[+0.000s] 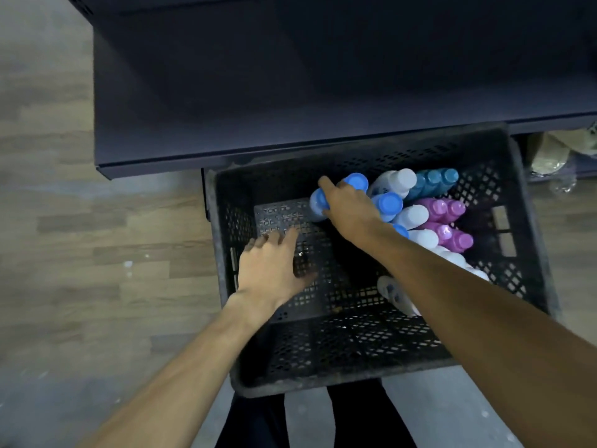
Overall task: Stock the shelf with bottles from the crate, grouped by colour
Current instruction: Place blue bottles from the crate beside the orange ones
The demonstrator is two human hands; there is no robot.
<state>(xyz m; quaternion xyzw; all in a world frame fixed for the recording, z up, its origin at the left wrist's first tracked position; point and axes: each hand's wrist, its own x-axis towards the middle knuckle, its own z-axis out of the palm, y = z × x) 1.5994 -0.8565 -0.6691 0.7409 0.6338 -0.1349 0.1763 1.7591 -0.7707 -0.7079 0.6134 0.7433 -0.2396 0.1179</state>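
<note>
A black perforated crate stands on the floor in front of a dark shelf. Its right half holds several upright bottles: blue-capped ones, white ones, teal ones and purple ones. My right hand reaches into the crate and its fingers curl round a white bottle with a blue cap at the left edge of the group. My left hand hovers over the crate's bare left half with fingers spread, holding nothing. One white bottle lies on its side under my right forearm.
Wood-pattern floor spreads to the left of the crate. Crumpled paper and plastic lie under the shelf at the far right. My legs in dark trousers stand just behind the crate's near rim.
</note>
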